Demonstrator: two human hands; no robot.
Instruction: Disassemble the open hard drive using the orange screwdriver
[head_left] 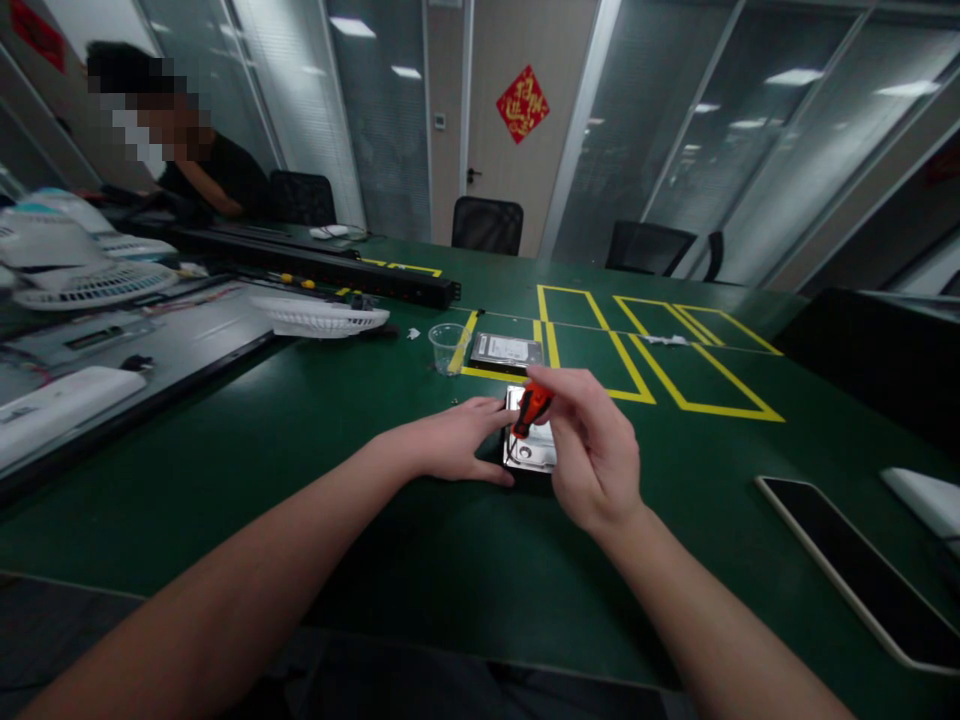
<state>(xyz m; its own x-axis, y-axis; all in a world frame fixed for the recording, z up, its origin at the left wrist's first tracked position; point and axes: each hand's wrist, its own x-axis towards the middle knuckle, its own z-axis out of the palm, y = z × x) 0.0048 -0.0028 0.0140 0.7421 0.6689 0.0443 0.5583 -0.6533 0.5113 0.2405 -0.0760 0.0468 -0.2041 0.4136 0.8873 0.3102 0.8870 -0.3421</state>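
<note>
A silver hard drive (531,456) lies on the green table between my hands. My right hand (596,440) is closed around a red and black screwdriver (532,408), whose lower end points down at the drive's left part. Against the drive's left edge rests my left hand (472,440), its thumb and fingers apart and steadying the side. Just behind, a second hard drive (508,350) with a white label lies inside a yellow tape outline. A clear plastic cup (448,352) stands to the left of that second drive.
Yellow tape rectangles (720,412) mark the table at the right. A phone (855,570) lies at the near right, beside a white object (926,500). Large panels (187,350), white fan-like parts (322,318) and a long black bar (300,262) fill the left. A person (217,170) sits at the far left.
</note>
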